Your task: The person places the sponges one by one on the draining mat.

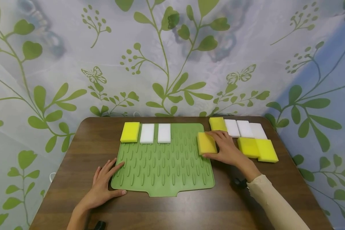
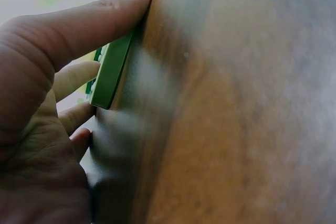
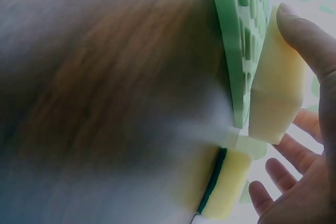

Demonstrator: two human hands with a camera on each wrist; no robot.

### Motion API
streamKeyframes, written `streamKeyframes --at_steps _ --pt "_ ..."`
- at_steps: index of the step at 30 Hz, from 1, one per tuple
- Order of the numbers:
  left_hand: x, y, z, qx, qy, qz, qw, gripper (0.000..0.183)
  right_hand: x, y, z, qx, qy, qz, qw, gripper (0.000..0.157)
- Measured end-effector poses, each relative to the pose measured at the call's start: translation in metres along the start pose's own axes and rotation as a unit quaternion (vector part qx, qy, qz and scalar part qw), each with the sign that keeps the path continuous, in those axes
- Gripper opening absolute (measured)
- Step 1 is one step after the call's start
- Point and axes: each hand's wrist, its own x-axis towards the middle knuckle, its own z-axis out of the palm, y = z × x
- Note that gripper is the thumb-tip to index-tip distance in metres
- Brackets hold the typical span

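My right hand pinches a yellow sponge between thumb and fingers, over the right edge of the green ridged mat. In the right wrist view that sponge shows side-on beside the mat's edge. At the mat's lower left corner rests my left hand, fingers spread and touching its edge. Along the mat's back edge lie one yellow sponge at the left corner, then a white sponge and a second white sponge beside it.
Right of the mat, a yellow sponge and several white sponges form a back row. Two yellow sponges lie in front of them. The brown wooden table backs onto a leaf-patterned curtain.
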Motion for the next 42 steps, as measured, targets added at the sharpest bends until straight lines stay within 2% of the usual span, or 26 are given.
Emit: streamKeyframes --at_steps 7,14,29,42 --pt "0.0 -0.001 0.001 0.004 -0.001 -0.003 1.0 0.1 0.008 -0.004 0.003 0.004 0.001 -0.013 1.0 0.101" --pt "0.0 -0.001 0.002 0.007 0.0 -0.005 1.0 0.1 0.016 -0.009 0.009 0.016 -0.016 0.0 1.0 0.101" --pt "0.0 -0.001 0.003 0.011 0.002 -0.004 0.9999 0.101 0.042 -0.026 0.022 0.038 -0.02 -0.002 0.999 0.1" --pt "0.0 -0.001 0.001 0.014 0.001 -0.009 0.9999 0.101 0.063 -0.038 0.027 0.01 -0.026 -0.012 1.0 0.099"
